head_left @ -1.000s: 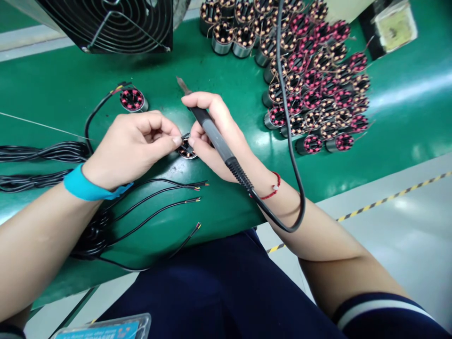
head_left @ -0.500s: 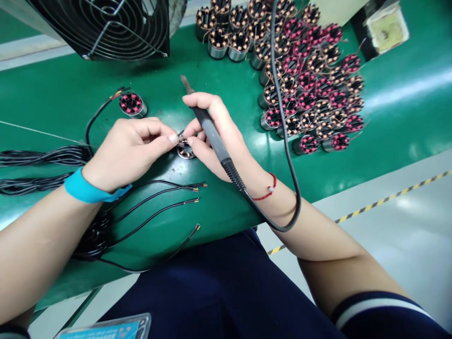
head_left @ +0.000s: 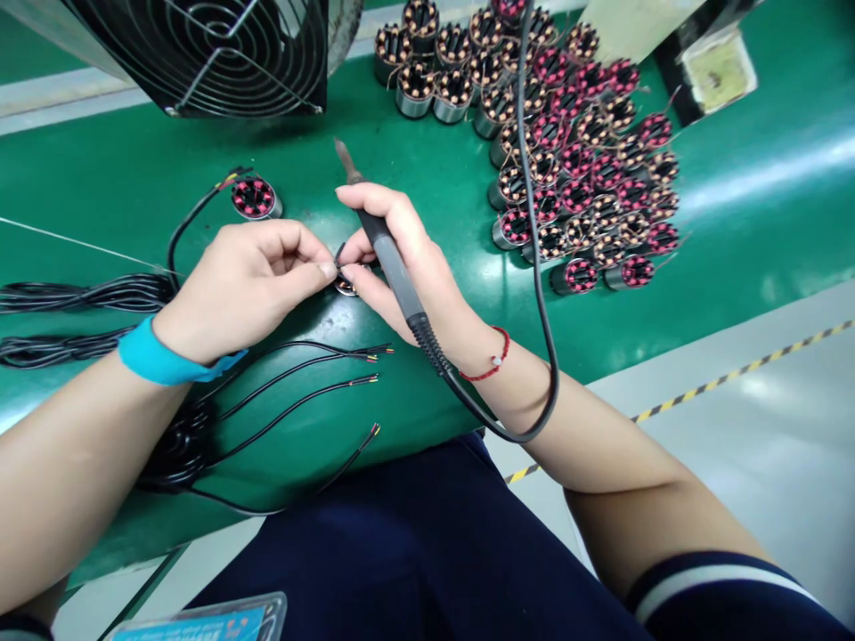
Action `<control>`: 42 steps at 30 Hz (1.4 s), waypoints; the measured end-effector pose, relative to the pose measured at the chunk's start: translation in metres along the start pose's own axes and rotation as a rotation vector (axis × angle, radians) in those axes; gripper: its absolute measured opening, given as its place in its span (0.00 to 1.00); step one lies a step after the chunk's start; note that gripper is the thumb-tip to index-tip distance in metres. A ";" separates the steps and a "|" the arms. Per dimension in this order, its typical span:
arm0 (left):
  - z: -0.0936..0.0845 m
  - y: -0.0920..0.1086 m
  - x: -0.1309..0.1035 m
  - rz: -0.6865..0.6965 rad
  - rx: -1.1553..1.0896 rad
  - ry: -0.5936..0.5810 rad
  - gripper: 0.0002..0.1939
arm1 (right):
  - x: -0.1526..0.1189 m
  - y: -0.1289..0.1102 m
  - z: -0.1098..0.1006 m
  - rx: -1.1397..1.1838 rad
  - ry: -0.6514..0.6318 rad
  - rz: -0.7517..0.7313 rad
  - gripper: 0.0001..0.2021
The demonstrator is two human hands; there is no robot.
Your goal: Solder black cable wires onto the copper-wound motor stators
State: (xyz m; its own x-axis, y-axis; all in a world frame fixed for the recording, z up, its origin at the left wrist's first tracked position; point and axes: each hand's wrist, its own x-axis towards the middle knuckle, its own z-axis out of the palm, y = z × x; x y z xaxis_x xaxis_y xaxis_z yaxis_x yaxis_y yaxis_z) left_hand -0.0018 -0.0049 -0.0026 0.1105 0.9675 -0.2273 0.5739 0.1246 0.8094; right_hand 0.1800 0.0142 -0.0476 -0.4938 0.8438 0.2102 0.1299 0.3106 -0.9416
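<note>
A soldering iron [head_left: 394, 267] lies across my right hand [head_left: 424, 276], held in the crook of the thumb and index finger. Its tip points up and away from me, touching nothing. Thumb and a fingertip of that hand also pinch close above a small motor stator [head_left: 346, 288] on the bench. My left hand [head_left: 257, 271] meets them there, thumb and index finger closed on a thin dark piece, too small to name. Both hands hide most of this stator. Beyond my left hand stands a pink-wound stator [head_left: 255, 198] with a black cable [head_left: 179, 236] beside it.
Many wound stators [head_left: 574, 191] stand grouped at the right back. A black fan [head_left: 227, 53] is at the back left. Coiled black cables [head_left: 86, 298] lie left, and cable ends [head_left: 300, 409] spread near the front edge. The iron's cord [head_left: 534, 205] loops over my right forearm.
My right hand has shifted slightly left with the soldering iron, closer to my left fingertips. It now covers more of the small stator. My left hand stays nearly in place.
</note>
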 end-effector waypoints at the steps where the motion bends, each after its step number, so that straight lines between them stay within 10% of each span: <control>1: 0.000 0.000 0.000 0.002 0.014 0.003 0.10 | 0.000 0.000 0.000 -0.002 0.001 -0.004 0.25; 31: -0.005 0.000 0.005 -0.089 0.028 -0.045 0.08 | 0.001 -0.002 -0.009 -0.090 0.031 -0.015 0.23; 42: -0.004 -0.009 0.007 -0.162 -0.108 -0.040 0.07 | -0.003 -0.005 0.019 -0.402 0.075 0.003 0.22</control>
State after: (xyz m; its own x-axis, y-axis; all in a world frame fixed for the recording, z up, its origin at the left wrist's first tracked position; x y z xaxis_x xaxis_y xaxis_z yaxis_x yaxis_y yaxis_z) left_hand -0.0093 0.0016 -0.0091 0.0568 0.9237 -0.3789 0.4962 0.3032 0.8136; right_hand 0.1647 0.0019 -0.0480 -0.4308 0.8699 0.2403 0.4646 0.4421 -0.7672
